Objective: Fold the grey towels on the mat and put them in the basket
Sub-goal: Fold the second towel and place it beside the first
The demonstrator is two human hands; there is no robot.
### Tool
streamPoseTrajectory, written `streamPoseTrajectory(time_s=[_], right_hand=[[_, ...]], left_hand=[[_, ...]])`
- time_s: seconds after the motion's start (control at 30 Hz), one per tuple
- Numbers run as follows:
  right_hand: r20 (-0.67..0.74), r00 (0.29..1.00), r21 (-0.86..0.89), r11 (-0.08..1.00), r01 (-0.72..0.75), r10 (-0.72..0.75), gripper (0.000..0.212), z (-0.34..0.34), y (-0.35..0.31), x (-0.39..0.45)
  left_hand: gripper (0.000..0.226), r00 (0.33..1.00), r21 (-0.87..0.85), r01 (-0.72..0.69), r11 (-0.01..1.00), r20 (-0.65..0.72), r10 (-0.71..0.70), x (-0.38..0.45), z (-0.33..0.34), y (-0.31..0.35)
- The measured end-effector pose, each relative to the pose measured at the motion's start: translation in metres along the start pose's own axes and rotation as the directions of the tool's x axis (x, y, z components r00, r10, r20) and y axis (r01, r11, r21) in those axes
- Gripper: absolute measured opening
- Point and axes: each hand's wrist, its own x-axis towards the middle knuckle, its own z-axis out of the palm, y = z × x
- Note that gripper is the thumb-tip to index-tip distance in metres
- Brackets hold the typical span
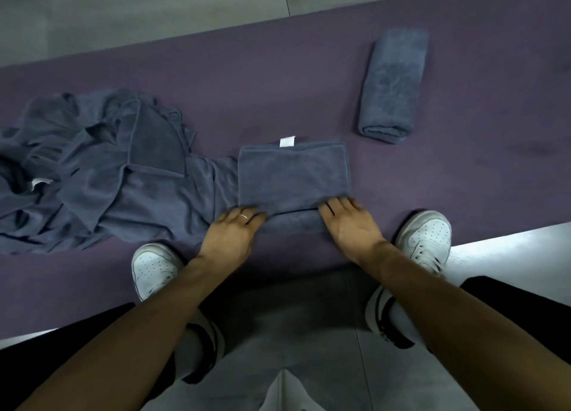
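Two hands on one towel, mid-fold. The left hand (236, 225) and the right hand (347, 222) sit at the near corners of the part-folded towel (293, 175), fingers curled flat onto the near flap and pinching its edge, not spread wide; whether the thumbs are under the cloth can't be seen. This towel lies at the centre of the purple mat (278, 86), white tag (287, 141) poking out at its 12 o'clock edge, with a lower layer showing at 6 o'clock between the hands. Step looks like the second fold of this towel. Next move probably calls for lifting the near edge evenly with both hands and carrying it toward 12 o'clock so the corners match, then pressing flat. A loose heap of unfolded towels (92, 169) lies at 9 o'clock, touching the left side of the one being worked. A finished rolled towel (392, 86) rests at 1 o'clock, well apart. No basket in view. Person crouches, white shoes (428, 237) on the mat's near edge. Floor is grey tile (123, 9), light dim.
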Motion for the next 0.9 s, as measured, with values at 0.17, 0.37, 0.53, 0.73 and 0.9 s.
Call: streamPoseTrajectory(time_s=[0.17, 0.37, 0.53, 0.73, 0.9], right_hand=[[0.160, 0.987, 0.292, 0.956, -0.041, -0.007, 0.048, -0.033, 0.006, -0.021], [0.103, 0.897, 0.825, 0.467, -0.319, 0.429, 0.032, -0.046, 0.030, -0.010], [0.193, 0.800, 0.909, 0.204, -0.364, 0.567, 0.025, -0.045, 0.033, 0.023], [0.308, 0.767, 0.833, 0.229, -0.503, 0.563, 0.054, -0.029, 0.028, 0.045], [0.214, 0.754, 0.753, 0.388, -0.532, 0.621, 0.055, -0.019, 0.030, 0.060]], left_hand=[[0.038, 0.989, -0.354, 0.140, 0.925, 0.086, -0.117, -0.018, -0.028, 0.009], [0.028, 0.813, -0.822, 0.447, 0.352, 0.209, -0.543, 0.011, -0.040, 0.004], [0.021, 0.623, -0.825, 0.541, 0.162, 0.264, -0.736, 0.041, -0.032, 0.004], [0.029, 0.598, -0.699, 0.596, 0.394, 0.059, -0.799, 0.051, -0.004, 0.010], [0.034, 0.525, -0.647, 0.619, 0.445, -0.080, -0.847, 0.057, 0.008, 0.009]])
